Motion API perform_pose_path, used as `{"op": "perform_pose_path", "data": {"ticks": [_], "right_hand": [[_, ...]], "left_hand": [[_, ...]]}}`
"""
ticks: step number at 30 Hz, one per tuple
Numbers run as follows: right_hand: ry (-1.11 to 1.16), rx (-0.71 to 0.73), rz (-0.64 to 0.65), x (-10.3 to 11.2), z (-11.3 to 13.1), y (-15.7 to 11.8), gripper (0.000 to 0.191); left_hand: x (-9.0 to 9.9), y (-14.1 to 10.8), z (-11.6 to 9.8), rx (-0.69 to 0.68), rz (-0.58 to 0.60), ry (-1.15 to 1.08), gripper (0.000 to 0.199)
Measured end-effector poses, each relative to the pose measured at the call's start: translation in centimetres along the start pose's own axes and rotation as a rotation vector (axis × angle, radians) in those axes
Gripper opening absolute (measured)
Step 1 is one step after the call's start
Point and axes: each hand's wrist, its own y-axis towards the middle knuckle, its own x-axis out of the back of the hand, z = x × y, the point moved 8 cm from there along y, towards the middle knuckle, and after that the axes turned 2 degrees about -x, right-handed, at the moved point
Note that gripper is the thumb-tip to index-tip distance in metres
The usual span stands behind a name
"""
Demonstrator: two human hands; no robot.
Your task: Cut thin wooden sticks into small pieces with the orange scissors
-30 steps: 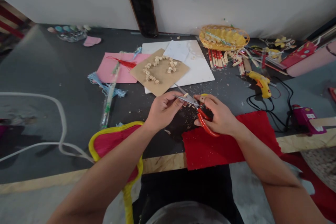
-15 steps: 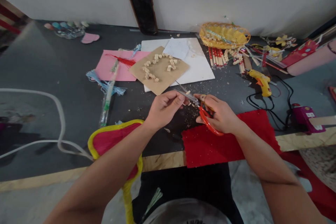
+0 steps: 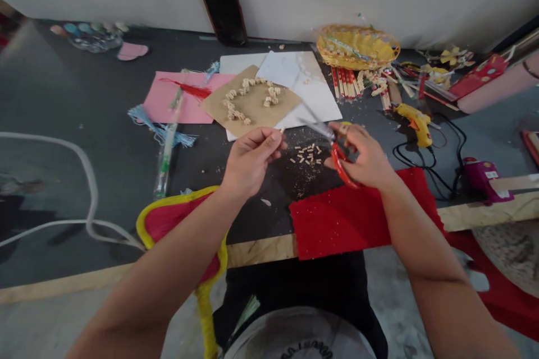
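My right hand [image 3: 357, 152] grips a pair of scissors [image 3: 342, 165] by the red handles, the blades parted and pointing up and left. Between the thumb and fingers of my left hand [image 3: 252, 157] is a thin pale stick [image 3: 282, 130], of which only the tip shows. Several short cut stick pieces [image 3: 307, 154] lie on the dark tabletop between the hands, with fine crumbs around them. Behind the hands, small pale clusters [image 3: 236, 114] form a curve on a brown card [image 3: 259, 109].
A red cloth [image 3: 337, 219] lies at the front edge. To the right are a yellow glue gun [image 3: 416, 123] with its cable and a wicker basket [image 3: 357, 47]. Bundled sticks [image 3: 346, 83] sit below the basket. Pink paper [image 3: 155, 104] and a blue tassel [image 3: 160, 130] lie left.
The scissors have moved right, away from my left hand, and their blades have opened. My left hand has shifted slightly left with the stick. The cut pieces on the table are now uncovered.
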Motion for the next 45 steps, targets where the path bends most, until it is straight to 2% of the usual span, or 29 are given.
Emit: {"op": "perform_pose_path", "data": {"ticks": [2, 4, 7, 10, 16, 24, 29, 33, 38, 40, 42, 45], "right_hand": [[-0.07, -0.111, -0.142, 1.4, -2.4, 0.4, 0.063], [-0.176, -0.195, -0.2, 1.9, -4.6, 0.7, 0.061], [-0.294, -0.286, -0.182, 1.6, -7.0, 0.9, 0.058], [-0.345, -0.278, -0.148, 1.1, -7.6, 0.9, 0.057], [-0.374, -0.239, -0.121, 0.8, -6.9, 1.0, 0.054], [-0.311, -0.217, -0.165, 0.6, -6.7, 0.9, 0.053], [-0.341, -0.177, -0.131, 0.3, -6.3, 0.8, 0.052], [-0.366, -0.115, -0.073, 0.1, -5.5, 0.8, 0.042], [-0.387, -0.084, -0.164, 0.8, -3.6, 0.6, 0.03], [-0.311, 0.015, -0.141, 0.0, -2.2, 0.7, 0.028], [-0.269, 0.113, -0.065, -1.4, -1.0, 0.8, 0.026], [-0.287, 0.182, 0.015, -3.0, -0.3, 0.8, 0.027]], "left_hand": [[-0.2, 0.0, 0.2, 0.04, 0.01, -0.025, 0.022], [-0.5, -0.1, 0.5, 0.075, 0.039, -0.017, 0.022], [-0.9, -0.3, 1.0, 0.102, 0.065, 0.015, 0.022], [-1.0, -0.4, 1.2, 0.102, 0.068, 0.033, 0.021], [-0.9, -0.2, 1.5, 0.136, 0.067, 0.054, 0.023], [-1.0, -0.2, 1.3, 0.154, 0.086, 0.026, 0.026], [-1.5, -0.5, 1.3, 0.161, 0.111, 0.047, 0.021], [-1.5, -0.5, 1.5, 0.163, 0.107, 0.055, 0.02], [-1.2, -0.4, 1.6, 0.149, 0.089, 0.076, 0.022], [-1.2, -0.4, 1.6, 0.153, 0.079, 0.081, 0.022], [-1.2, -0.4, 1.6, 0.16, 0.08, 0.078, 0.023], [-1.3, -0.4, 1.6, 0.16, 0.083, 0.068, 0.024]]}}
